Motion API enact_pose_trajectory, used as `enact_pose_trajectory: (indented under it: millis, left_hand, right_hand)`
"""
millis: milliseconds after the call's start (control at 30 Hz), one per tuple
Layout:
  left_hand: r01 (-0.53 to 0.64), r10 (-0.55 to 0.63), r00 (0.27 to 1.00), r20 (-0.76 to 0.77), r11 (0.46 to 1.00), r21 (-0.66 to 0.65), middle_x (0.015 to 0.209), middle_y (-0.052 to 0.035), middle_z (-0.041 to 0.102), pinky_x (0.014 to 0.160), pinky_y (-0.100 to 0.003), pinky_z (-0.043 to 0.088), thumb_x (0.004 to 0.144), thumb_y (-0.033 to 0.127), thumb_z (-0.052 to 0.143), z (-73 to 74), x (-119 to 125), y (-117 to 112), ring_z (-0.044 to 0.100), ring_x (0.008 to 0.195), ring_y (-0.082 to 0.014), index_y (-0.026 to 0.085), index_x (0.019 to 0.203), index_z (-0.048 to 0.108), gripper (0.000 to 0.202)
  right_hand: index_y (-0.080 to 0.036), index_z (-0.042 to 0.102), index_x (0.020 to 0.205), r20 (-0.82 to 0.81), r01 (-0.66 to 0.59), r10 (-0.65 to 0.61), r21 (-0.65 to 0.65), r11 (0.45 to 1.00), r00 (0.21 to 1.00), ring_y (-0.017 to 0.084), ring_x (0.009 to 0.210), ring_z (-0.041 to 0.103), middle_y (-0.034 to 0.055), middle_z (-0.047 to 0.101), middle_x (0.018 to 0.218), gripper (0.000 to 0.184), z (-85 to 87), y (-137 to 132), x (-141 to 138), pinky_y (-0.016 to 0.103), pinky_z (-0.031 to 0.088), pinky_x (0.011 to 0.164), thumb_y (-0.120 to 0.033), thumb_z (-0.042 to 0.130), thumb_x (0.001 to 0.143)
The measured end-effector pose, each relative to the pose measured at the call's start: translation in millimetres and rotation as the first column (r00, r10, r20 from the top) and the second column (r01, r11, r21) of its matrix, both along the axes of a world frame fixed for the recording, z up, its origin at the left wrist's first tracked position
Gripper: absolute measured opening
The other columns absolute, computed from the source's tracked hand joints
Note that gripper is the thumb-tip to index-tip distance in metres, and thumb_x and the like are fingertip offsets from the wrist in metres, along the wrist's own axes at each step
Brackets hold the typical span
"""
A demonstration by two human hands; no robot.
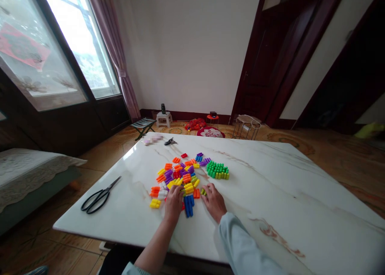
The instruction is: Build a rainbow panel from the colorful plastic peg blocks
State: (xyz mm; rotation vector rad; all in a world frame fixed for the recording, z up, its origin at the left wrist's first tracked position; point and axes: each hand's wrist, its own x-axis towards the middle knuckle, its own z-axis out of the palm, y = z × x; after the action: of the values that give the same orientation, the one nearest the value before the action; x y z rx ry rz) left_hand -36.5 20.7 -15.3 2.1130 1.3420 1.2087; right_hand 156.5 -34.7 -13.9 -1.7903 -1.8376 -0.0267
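A loose pile of colourful plastic blocks [177,172] lies on the white marble-patterned table [270,187]. My left hand [173,203] is at the pile's near edge, its fingers closed on an olive-green block partly hidden by them. Just right of the pile, my right hand [215,201] pinches another olive-green block [203,192] at its fingertips. Between the two hands lie blue blocks [189,205] and an orange block [196,193]. Beyond my right hand, bright green blocks [215,168] stand grouped upright, with olive-green blocks [221,175] along their near side.
Black-handled scissors [100,196] lie on the table's left side. Black pliers [170,141] and a blurred pale item [152,138] are near the far edge. Past the table stand a folding stool [143,124], a white stool [164,118] and a round metal-framed stool [247,124].
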Motion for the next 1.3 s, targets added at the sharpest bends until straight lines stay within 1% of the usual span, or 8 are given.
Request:
enact_pose_trajectory:
  millis: [167, 333, 500, 633, 733, 867, 1033, 1300]
  left_hand:
    - [0.009, -0.009, 0.999, -0.045, 1.000, -0.019, 0.090, -0.0045, 0.058, 0.078, -0.032, 0.052, 0.088, 0.025, 0.048, 0.5, 1.0, 0.8, 0.061, 0.084, -0.0181, 0.021, 0.088, 0.064, 0.017]
    - [0.101, -0.105, 0.990, -0.095, 0.993, -0.054, 0.096, -0.0071, 0.060, 0.081, -0.034, 0.052, 0.080, 0.021, 0.056, 1.5, -4.6, 1.6, 0.062, 0.090, -0.0206, 0.019, 0.100, 0.064, 0.021]
    - [0.160, -0.182, 0.968, -0.170, 0.977, -0.139, 0.092, -0.0083, 0.066, 0.079, -0.034, 0.052, 0.079, 0.014, 0.052, 4.3, -9.0, 5.4, 0.065, 0.086, -0.0211, 0.018, 0.091, 0.065, 0.018]
    - [0.178, -0.197, 0.968, -0.153, 0.975, -0.130, 0.093, -0.0076, 0.070, 0.079, -0.035, 0.052, 0.083, 0.018, 0.049, 10.0, -7.0, 5.8, 0.066, 0.087, -0.0217, 0.020, 0.097, 0.062, 0.019]
    - [0.160, -0.171, 0.976, -0.133, 0.983, -0.091, 0.098, -0.0088, 0.070, 0.080, -0.036, 0.051, 0.084, 0.019, 0.046, 13.1, -2.9, 5.1, 0.066, 0.090, -0.0219, 0.020, 0.102, 0.060, 0.023]
    - [0.104, -0.121, 0.982, -0.148, 0.988, -0.116, 0.101, -0.0099, 0.070, 0.080, -0.036, 0.051, 0.086, 0.020, 0.044, 13.7, 2.0, 4.2, 0.067, 0.092, -0.0228, 0.019, 0.107, 0.059, 0.026]
    - [0.041, -0.062, 0.983, -0.171, 0.992, -0.123, 0.101, -0.0087, 0.071, 0.080, -0.033, 0.049, 0.089, 0.030, 0.045, 12.6, 5.1, 2.0, 0.067, 0.094, -0.0237, 0.020, 0.111, 0.059, 0.028]
    - [-0.141, 0.099, 0.960, -0.262, 0.979, -0.147, 0.078, -0.0058, 0.071, 0.064, -0.028, 0.043, 0.088, 0.044, 0.048, 23.5, 7.6, -2.0, 0.066, 0.073, -0.0226, 0.022, 0.102, 0.063, 0.030]
  right_hand:
    - [-0.022, 0.057, 0.113, -0.011, -0.001, 0.001, -0.007, 1.000, 1.000, 0.019, 0.095, 0.059, 0.0080, 0.055, 0.111, 0.028, 0.8, -0.6, -0.5, 0.028, 0.048, 0.084, -0.022, 0.053, 0.085]
    - [-0.022, 0.057, 0.112, -0.015, 0.010, -0.011, -0.030, 1.000, 1.000, 0.018, 0.095, 0.058, 0.0067, 0.055, 0.108, 0.028, 2.4, -1.0, -1.3, 0.029, 0.048, 0.084, -0.020, 0.055, 0.084]
    - [-0.022, 0.055, 0.114, -0.042, 0.011, -0.013, -0.040, 0.999, 0.999, 0.019, 0.097, 0.058, 0.0069, 0.055, 0.109, 0.030, 6.4, -2.7, -2.5, 0.029, 0.048, 0.087, -0.020, 0.054, 0.085]
    - [-0.022, 0.055, 0.114, -0.047, 0.013, -0.015, -0.041, 0.999, 0.999, 0.019, 0.097, 0.058, 0.0067, 0.055, 0.109, 0.030, 5.7, -2.9, -2.7, 0.030, 0.048, 0.088, -0.020, 0.054, 0.085]
    - [-0.021, 0.056, 0.114, -0.040, 0.015, -0.016, -0.033, 0.999, 0.999, 0.019, 0.097, 0.058, 0.0069, 0.055, 0.109, 0.029, 3.5, -1.8, -2.2, 0.029, 0.048, 0.088, -0.020, 0.054, 0.085]
    - [-0.022, 0.056, 0.114, -0.035, 0.013, -0.015, -0.040, 0.999, 0.999, 0.019, 0.096, 0.058, 0.0076, 0.056, 0.111, 0.028, 2.3, -0.9, -1.8, 0.028, 0.048, 0.086, -0.021, 0.052, 0.086]
    - [-0.020, 0.056, 0.115, -0.038, 0.009, -0.011, -0.053, 0.999, 0.999, 0.019, 0.100, 0.058, 0.0087, 0.056, 0.112, 0.029, 4.3, -1.4, -1.3, 0.028, 0.046, 0.089, -0.020, 0.051, 0.086]
    - [-0.020, 0.057, 0.114, -0.044, -0.001, 0.000, -0.021, 1.000, 0.999, 0.020, 0.100, 0.059, 0.0094, 0.057, 0.111, 0.029, 5.0, -1.1, -1.5, 0.028, 0.047, 0.088, -0.020, 0.050, 0.086]
